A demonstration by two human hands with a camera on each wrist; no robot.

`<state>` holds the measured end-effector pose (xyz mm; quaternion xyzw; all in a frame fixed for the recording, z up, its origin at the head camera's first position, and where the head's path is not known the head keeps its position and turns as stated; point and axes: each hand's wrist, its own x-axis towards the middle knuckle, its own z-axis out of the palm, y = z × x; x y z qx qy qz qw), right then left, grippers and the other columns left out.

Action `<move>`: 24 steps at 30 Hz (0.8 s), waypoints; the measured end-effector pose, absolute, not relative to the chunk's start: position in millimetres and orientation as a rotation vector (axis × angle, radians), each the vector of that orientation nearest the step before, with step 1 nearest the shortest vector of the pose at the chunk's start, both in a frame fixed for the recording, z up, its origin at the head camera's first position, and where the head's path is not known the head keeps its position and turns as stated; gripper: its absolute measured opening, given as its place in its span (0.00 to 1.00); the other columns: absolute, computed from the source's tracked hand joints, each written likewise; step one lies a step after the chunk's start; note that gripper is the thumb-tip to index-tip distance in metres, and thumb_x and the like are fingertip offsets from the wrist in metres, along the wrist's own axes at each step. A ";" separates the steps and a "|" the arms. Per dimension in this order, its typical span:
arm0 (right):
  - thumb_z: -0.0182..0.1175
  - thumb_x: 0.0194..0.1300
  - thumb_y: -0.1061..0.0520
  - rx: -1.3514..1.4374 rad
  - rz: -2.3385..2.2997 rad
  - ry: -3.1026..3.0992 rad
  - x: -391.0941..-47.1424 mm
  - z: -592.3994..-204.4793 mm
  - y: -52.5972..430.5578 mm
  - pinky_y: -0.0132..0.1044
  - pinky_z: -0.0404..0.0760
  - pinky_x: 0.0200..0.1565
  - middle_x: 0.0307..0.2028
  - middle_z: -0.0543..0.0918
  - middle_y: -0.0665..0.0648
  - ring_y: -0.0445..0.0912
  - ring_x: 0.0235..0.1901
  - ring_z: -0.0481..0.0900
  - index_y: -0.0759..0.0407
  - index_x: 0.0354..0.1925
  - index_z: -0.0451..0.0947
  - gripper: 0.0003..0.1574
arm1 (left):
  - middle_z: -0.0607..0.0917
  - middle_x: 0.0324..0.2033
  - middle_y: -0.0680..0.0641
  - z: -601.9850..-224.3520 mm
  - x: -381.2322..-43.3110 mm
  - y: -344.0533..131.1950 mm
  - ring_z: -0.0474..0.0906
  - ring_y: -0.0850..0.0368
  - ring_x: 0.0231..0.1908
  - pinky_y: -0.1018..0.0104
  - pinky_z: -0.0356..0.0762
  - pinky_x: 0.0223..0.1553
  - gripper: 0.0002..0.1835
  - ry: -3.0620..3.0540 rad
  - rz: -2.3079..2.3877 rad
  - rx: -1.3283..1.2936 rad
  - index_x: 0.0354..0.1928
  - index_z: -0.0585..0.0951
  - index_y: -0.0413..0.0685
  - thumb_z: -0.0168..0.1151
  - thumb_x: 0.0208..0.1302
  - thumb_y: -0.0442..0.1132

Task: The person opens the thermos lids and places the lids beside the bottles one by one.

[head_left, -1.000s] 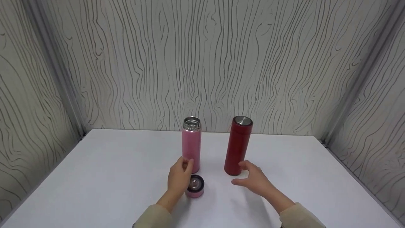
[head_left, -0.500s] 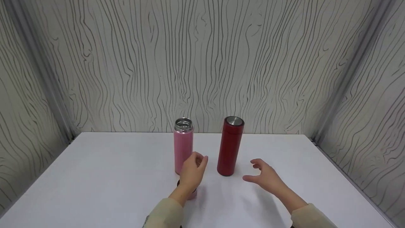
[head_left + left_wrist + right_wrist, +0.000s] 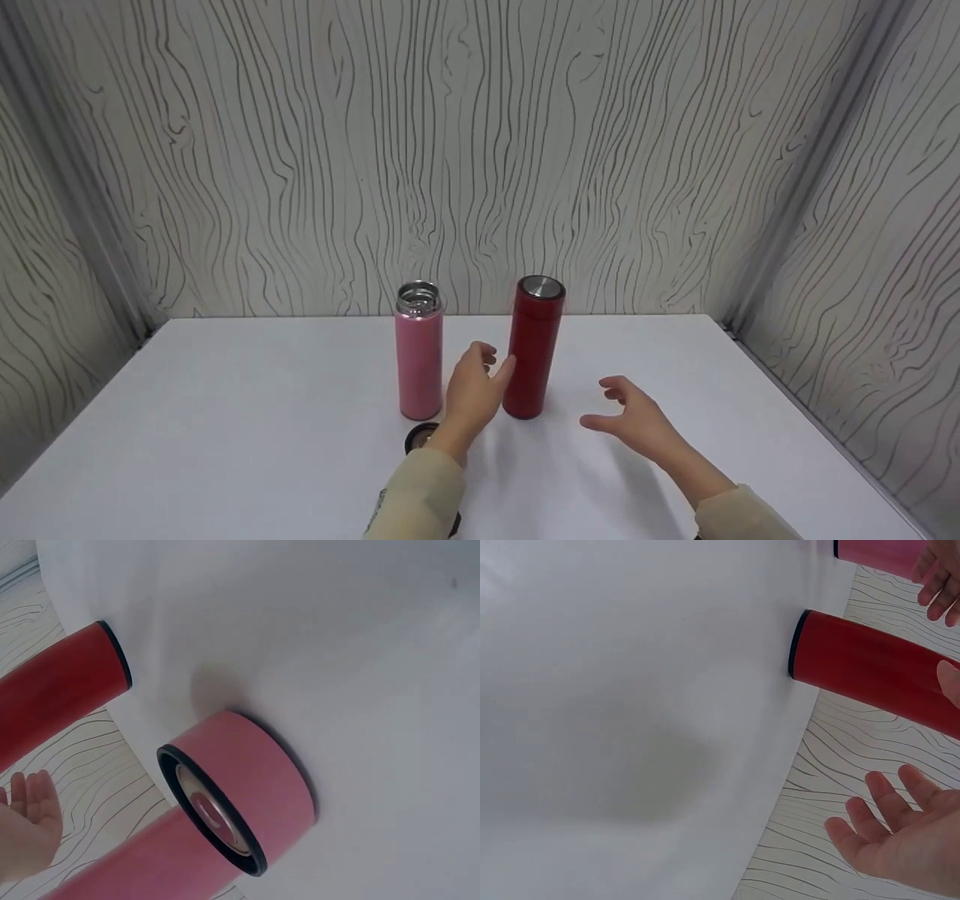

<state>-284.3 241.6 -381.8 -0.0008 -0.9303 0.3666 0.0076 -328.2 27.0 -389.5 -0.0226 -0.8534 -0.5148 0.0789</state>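
My left hand (image 3: 474, 390) hovers just left of the red thermos bottle (image 3: 531, 360), thumb and fingers apart and holding nothing. That bottle stands upright with its steel-topped lid on. Right of it, apart from it, my right hand (image 3: 637, 420) is held with spread, bent fingers and nothing in it. A pink thermos bottle (image 3: 420, 367) stands upright on the left, its steel mouth uncovered. Its pink lid (image 3: 259, 780) lies inside-up in front of it, showing a black rim; in the head view my left wrist and sleeve partly hide it.
Everything stands on a white table (image 3: 262, 420). Wood-grain panels (image 3: 360, 150) rise behind it and on both sides, with grey posts at the corners.
My left hand has moved right, from beside the pink bottle toward the red one. My right hand has drawn away rightward from the red bottle. The head view has shifted slightly right.
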 end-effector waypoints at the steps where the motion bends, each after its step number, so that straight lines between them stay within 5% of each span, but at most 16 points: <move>1: 0.69 0.51 0.47 -0.003 1.150 -2.908 -284.5 -381.9 242.0 0.57 0.71 0.57 0.58 0.71 0.71 0.66 0.61 0.65 0.67 0.61 0.62 0.47 | 0.80 0.46 0.47 -389.1 -329.2 28.2 0.76 0.54 0.48 0.58 0.76 0.51 0.19 -2.550 -1.534 -0.072 0.49 0.72 0.48 0.56 0.64 0.53; 12: 0.70 0.50 0.47 -0.017 1.162 -2.906 -283.3 -384.4 242.4 0.57 0.71 0.57 0.56 0.73 0.69 0.65 0.60 0.66 0.67 0.60 0.64 0.46 | 0.68 0.63 0.39 -394.7 -341.0 40.4 0.65 0.45 0.64 0.50 0.66 0.63 0.40 -2.555 -1.601 -0.063 0.66 0.60 0.40 0.63 0.58 0.53; 24: 0.70 0.49 0.47 -0.048 1.179 -2.912 -285.7 -388.1 245.5 0.56 0.72 0.56 0.56 0.74 0.68 0.64 0.60 0.67 0.66 0.60 0.64 0.46 | 0.66 0.66 0.39 -392.7 -354.8 55.5 0.62 0.43 0.66 0.47 0.63 0.64 0.46 -2.525 -1.697 -0.017 0.69 0.55 0.41 0.68 0.54 0.49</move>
